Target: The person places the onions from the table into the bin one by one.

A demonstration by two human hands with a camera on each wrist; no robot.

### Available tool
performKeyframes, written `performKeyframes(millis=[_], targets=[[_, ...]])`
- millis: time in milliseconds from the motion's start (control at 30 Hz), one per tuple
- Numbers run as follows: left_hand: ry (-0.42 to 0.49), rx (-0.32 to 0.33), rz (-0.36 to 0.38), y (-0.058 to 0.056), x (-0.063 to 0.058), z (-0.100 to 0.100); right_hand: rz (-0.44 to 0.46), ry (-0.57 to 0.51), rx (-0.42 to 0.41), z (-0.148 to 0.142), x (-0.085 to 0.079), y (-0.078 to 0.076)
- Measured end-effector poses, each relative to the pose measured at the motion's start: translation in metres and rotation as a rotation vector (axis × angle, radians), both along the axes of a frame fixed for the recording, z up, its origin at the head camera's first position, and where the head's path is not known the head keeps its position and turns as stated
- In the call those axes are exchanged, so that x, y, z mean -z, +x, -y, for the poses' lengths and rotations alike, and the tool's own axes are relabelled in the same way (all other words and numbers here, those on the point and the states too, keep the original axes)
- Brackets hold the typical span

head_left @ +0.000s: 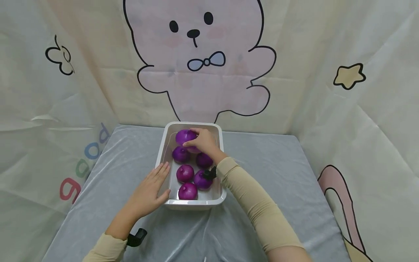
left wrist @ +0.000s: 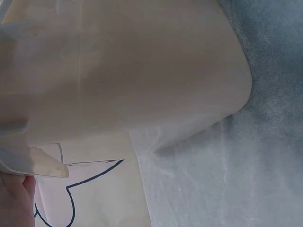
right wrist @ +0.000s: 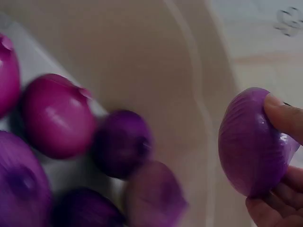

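Note:
My right hand (head_left: 205,141) grips a purple onion (head_left: 185,137) over the far end of a white plastic tub (head_left: 193,202). In the right wrist view, thumb and fingers close around that onion (right wrist: 253,142), which hangs apart from the others. Several more onions sit on the tub's bottom, among them a magenta one (head_left: 188,191) at the near end and a darker one (head_left: 181,154) farther back. Another onion (right wrist: 156,196) is partly hidden under my right hand in the head view. My left hand (head_left: 148,191) lies with straight fingers along the tub's left rim.
A grey cloth (head_left: 262,163) covers the table under the tub. Behind it hangs a curtain (head_left: 209,87) with a cartoon bear, and printed fabric walls flank both sides. A black wrist strap (head_left: 136,238) sits at my left sleeve.

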State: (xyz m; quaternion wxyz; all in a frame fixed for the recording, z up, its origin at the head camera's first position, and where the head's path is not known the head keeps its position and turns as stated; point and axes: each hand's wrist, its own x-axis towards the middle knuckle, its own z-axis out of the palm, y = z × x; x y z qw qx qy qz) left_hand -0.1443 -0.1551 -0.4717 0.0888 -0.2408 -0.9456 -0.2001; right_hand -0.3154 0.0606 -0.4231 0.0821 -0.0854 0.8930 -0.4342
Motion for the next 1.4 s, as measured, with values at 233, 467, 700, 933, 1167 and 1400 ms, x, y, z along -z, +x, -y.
performKeyframes(millis=[233,467,700,933,1167,1400], targets=[[0.003,-0.005,0.022,0.0,-0.001,-0.005,-0.014,0.152,-0.107,0.022,0.03,0.002],[0.016,0.0,0.008,-0.001,0.0,-0.006,-0.018,0.237,-0.175,0.032,0.047,0.007],[0.016,0.01,0.017,-0.004,0.001,-0.008,0.03,0.242,-0.159,0.034,0.061,0.012],[0.029,0.019,0.008,-0.009,0.0,-0.011,0.035,0.25,-0.148,0.03,0.054,0.01],[0.028,0.015,0.035,-0.01,0.0,-0.01,0.031,0.101,-0.06,0.014,0.02,0.01],[0.057,0.015,0.03,-0.01,0.0,-0.006,0.058,-0.162,0.07,-0.038,-0.022,0.011]])
